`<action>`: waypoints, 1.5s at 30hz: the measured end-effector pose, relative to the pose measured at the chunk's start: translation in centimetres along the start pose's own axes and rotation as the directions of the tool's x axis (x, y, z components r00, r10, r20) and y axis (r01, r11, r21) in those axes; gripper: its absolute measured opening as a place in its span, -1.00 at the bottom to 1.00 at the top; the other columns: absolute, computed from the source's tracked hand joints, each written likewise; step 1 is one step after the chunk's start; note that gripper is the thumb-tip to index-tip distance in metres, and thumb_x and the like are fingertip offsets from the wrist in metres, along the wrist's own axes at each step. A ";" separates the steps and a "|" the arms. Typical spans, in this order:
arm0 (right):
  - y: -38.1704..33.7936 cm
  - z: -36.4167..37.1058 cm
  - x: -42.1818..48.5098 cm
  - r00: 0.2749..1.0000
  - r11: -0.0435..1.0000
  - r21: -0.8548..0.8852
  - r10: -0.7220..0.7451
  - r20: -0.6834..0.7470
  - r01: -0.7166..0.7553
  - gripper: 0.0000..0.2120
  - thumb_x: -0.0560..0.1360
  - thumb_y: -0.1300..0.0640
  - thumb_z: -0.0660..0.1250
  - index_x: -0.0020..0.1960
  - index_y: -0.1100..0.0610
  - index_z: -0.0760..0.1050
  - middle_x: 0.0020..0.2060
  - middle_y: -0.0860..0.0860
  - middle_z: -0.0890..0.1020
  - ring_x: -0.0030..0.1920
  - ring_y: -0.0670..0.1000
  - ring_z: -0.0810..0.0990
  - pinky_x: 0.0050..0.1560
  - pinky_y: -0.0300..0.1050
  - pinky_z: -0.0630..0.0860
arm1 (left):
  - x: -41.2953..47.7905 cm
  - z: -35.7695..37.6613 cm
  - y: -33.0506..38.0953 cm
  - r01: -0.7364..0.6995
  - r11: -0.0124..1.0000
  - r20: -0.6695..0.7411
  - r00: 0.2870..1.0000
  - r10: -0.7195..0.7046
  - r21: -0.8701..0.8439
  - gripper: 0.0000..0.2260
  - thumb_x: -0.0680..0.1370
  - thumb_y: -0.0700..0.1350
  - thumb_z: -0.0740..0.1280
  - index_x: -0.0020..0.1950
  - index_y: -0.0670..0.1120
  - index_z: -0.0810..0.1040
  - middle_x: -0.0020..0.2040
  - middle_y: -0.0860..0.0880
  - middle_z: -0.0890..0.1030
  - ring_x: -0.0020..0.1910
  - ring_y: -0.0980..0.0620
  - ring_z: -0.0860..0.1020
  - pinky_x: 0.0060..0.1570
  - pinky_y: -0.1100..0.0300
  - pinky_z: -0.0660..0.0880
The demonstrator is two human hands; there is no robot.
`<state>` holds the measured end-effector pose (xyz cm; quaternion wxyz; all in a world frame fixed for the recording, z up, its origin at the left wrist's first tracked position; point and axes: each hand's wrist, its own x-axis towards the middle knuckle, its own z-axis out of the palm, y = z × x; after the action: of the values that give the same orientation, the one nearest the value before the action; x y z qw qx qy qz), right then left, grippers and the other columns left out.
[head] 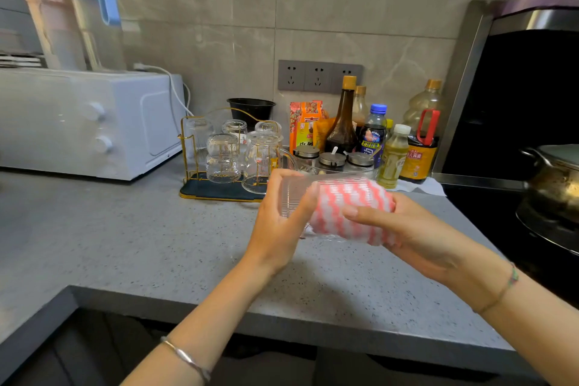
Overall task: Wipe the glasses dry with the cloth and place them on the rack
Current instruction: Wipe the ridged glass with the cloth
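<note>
A clear ribbed glass (294, 194) lies on its side in the air above the grey counter. My left hand (279, 226) grips its base end, fingers curled round it. A pink-and-white wavy cloth (347, 210) fills and wraps the glass's open end, and my right hand (404, 229) holds that cloth with the thumb across it. Behind them, on the counter, stands a gold wire rack (200, 147) on a dark tray, with several clear glasses (222, 157) upside down on it.
A white microwave (87, 122) stands at the left with jugs on top. Sauce bottles (344, 122), spice jars and a packet crowd the back right beside the rack. A stove with a metal pot (557, 178) lies at the far right. The counter's front edge (282, 326) runs below my hands.
</note>
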<state>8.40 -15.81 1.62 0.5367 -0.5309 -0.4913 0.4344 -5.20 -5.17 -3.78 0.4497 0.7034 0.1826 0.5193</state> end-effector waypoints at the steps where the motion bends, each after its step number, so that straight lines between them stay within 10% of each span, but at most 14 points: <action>1: 0.0 0.2 0.0 1.000 1.000 0.009 -0.003 0.028 0.003 -0.65 0.29 0.19 0.42 0.08 0.15 0.58 -0.07 0.06 0.72 -0.10 -0.04 0.69 -0.11 -0.28 0.60 | -0.1 0.2 0.0 -0.020 1.000 0.018 1.000 0.020 0.007 -0.54 0.39 0.29 0.25 0.11 -0.01 0.42 -0.11 0.30 0.55 -0.10 0.32 0.53 -0.10 0.47 0.41; 11: -0.5 1.1 -0.2 0.998 0.990 -0.130 -0.043 0.043 0.048 -0.66 0.38 -0.09 0.30 0.05 0.08 0.61 -0.04 0.08 0.70 -0.06 -0.06 0.67 -0.08 -0.37 0.56 | 0.6 0.5 0.4 -0.032 0.999 0.143 0.989 0.027 0.032 -0.41 0.37 0.56 0.01 0.20 0.23 0.38 0.17 0.22 0.49 0.18 0.15 0.50 0.16 0.27 0.45; 15: -0.8 1.4 -0.1 0.991 0.894 -0.432 -0.130 -0.006 0.115 -0.57 0.39 -0.13 0.31 -0.07 0.25 0.60 -0.20 0.30 0.60 -0.29 0.19 0.48 -0.24 -0.05 0.48 | 1.1 -0.5 1.7 0.400 0.917 0.318 0.869 -0.379 0.000 -0.26 0.47 0.49 -0.12 0.46 0.10 0.32 0.38 -0.07 0.48 0.09 -0.06 0.61 -0.28 0.19 0.57; 19: -0.9 1.9 -0.5 0.988 0.847 -0.510 -0.112 0.104 0.150 -0.88 0.51 0.16 0.34 -0.21 0.04 0.52 -0.50 -0.24 0.57 -0.46 -0.26 0.51 -0.39 -0.48 0.35 | 0.7 -0.6 2.3 0.629 0.767 0.373 0.746 -0.551 -0.126 -0.33 0.52 0.41 -0.06 0.08 -0.06 0.62 -0.14 -0.06 0.70 -0.30 0.01 0.65 -0.39 0.24 0.39; 28: -0.2 2.2 0.0 0.994 0.988 -0.137 -0.064 0.091 0.076 -0.77 0.31 0.12 0.41 -0.03 0.05 0.63 -0.09 -0.03 0.72 -0.05 -0.10 0.67 -0.04 -0.38 0.53 | 0.0 0.3 0.4 0.160 0.985 -0.003 0.987 -0.161 -0.070 -0.56 0.44 0.37 0.16 -0.01 0.02 0.45 -0.30 0.09 0.50 -0.27 0.05 0.50 -0.44 0.27 0.35; 40: -0.3 1.1 -0.8 0.998 0.998 -0.011 -0.058 0.016 0.058 -0.83 0.26 0.11 0.43 -0.16 0.05 0.69 -0.07 0.05 0.72 -0.05 -0.02 0.69 0.06 -0.22 0.57 | -0.8 -0.6 -0.6 -0.067 0.997 0.059 0.996 0.070 -0.047 -0.68 0.40 0.43 0.20 0.02 0.30 0.40 -0.11 -0.04 0.59 -0.22 0.10 0.57 -0.37 0.34 0.45; 45: -0.3 1.4 -0.3 0.997 0.990 -0.126 -0.072 -0.008 0.071 -0.73 0.32 0.03 0.41 -0.01 0.09 0.63 -0.09 0.02 0.72 -0.06 -0.04 0.69 0.04 -0.24 0.57 | -0.3 -0.6 -0.1 -0.071 0.997 0.136 0.988 0.072 -0.014 -0.56 0.35 0.53 0.14 0.11 0.35 0.32 -0.01 0.24 0.56 -0.10 0.18 0.59 -0.31 0.36 0.47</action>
<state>6.97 -15.96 1.83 0.5207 -0.5484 -0.5329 0.3797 -5.83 -5.11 -4.01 0.4453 0.7413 0.1239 0.4867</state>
